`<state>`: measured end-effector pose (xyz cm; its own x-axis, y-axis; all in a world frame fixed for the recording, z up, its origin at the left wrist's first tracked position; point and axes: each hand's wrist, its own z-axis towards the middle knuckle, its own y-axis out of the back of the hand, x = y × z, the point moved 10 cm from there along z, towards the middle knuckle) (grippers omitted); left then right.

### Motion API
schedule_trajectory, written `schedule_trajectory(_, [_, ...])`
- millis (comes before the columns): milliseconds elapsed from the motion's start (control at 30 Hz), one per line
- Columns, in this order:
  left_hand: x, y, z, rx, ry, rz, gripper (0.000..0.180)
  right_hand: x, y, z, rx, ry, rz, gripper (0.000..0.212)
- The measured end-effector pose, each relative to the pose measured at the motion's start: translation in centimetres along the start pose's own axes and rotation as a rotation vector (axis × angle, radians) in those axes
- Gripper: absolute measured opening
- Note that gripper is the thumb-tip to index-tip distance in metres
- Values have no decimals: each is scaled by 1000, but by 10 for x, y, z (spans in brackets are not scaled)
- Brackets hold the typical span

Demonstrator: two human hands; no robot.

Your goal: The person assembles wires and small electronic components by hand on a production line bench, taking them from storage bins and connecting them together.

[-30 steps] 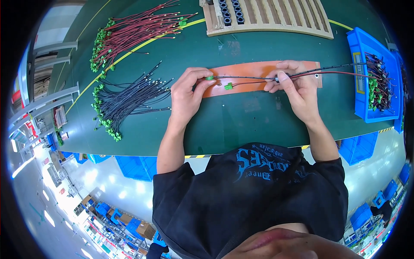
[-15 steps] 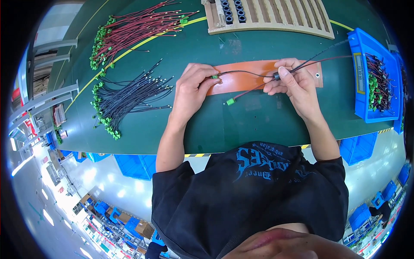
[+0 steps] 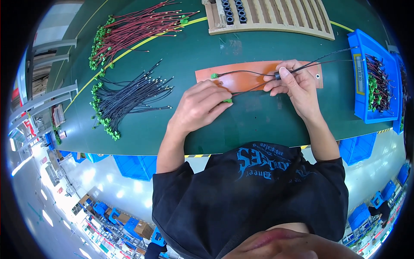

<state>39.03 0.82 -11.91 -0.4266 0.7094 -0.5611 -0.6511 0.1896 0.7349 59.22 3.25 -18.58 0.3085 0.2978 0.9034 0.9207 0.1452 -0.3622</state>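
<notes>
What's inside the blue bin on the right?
The blue bin holds a heap of dark wires with green connectors. Whatever lies beneath the heap, and the bin's floor there, is covered.

i wear a black short-sleeved t-shirt with a blue print of curved lettering and a design across the chest. the sleeves end above my elbows, so both forearms are bare. my left grip (image 3: 199, 105) and right grip (image 3: 293, 84) are bare too: no gloves, rings, watch or wrist strap show on either one.
</notes>
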Motion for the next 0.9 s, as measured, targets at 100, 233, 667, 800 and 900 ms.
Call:
schedule_trajectory(100, [19, 12, -3, -29, 136, -157, 23, 3, -2, 1, 17, 36, -35, 23])
schedule_trajectory(233, [40, 21, -4, -91, 381, -168, 19, 8, -5, -2, 33, 118, -80, 21])
schedule_trajectory(667, [46, 13, 0, -114, 387, -124, 15, 20, 2, -3, 41, 221, -167, 20])
schedule_trajectory(800, [48, 12, -4, -116, 414, -165, 13, 19, 5, -3, 40, 210, -164, 20])
schedule_trajectory(900, [51, 8, -6, -98, 469, -182, 13, 20, 2, -4, 47, 225, -185, 19])
